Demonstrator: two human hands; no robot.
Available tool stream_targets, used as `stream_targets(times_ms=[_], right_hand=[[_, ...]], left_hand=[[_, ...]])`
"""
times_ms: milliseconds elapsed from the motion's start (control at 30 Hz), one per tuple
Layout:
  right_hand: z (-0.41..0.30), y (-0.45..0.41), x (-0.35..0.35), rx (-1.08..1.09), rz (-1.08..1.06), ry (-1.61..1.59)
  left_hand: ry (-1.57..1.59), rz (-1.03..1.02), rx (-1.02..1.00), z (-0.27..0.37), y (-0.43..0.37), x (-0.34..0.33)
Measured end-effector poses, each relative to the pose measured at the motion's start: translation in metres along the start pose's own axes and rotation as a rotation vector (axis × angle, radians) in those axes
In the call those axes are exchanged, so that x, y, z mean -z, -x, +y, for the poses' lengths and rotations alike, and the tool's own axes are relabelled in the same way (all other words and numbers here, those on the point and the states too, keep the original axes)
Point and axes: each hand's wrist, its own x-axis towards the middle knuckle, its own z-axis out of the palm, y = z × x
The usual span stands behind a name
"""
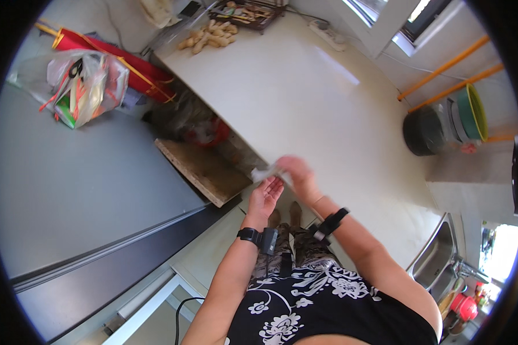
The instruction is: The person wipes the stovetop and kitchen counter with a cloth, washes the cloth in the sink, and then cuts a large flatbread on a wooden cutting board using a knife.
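My right hand (297, 172), blurred by motion, is closed on a crumpled white cloth or tissue (264, 174) at the left edge of the pale countertop (328, 112). Just below it, my left hand (267, 196) is turned palm up, fingers slightly curled, with nothing resting in its palm. Its fingertips are close to the white piece; whether they touch it cannot be told. Each wrist wears a black strap, and a small grey device sits on the left one.
Ginger roots (211, 35) and a brown rack (250, 13) occupy the counter's far end. Left of the gap stands a grey appliance top (82, 172) bearing a plastic bag (86, 90). A board (203, 172) leans in the gap. A steel sink (434, 256) is at right.
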Motion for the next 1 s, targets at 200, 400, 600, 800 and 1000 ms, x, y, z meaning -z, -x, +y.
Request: stream_targets(times_ms=[200,400,600,800,1000], right_hand=[[0.092,-0.089,0.034,-0.316,0.258,0.274],[0.041,-0.104,-0.059,0.078,-0.203,0.473],[-0.012,0.046,0.019,0.039,-0.430,0.635],[-0.011,0.206,0.158,-0.264,0.068,0.729],[0.058,0.204,0.267,-0.420,0.480,0.722]], left_hand=[[0.078,-0.012,-0.043,0.026,0.008,0.015],[0.090,-0.019,-0.021,0.024,0.006,0.027],[0.011,-0.054,0.144,0.003,0.002,0.040],[-0.277,-0.117,0.324,-0.049,0.018,0.035],[-0.410,-0.200,0.450,-0.097,0.044,0.013]])
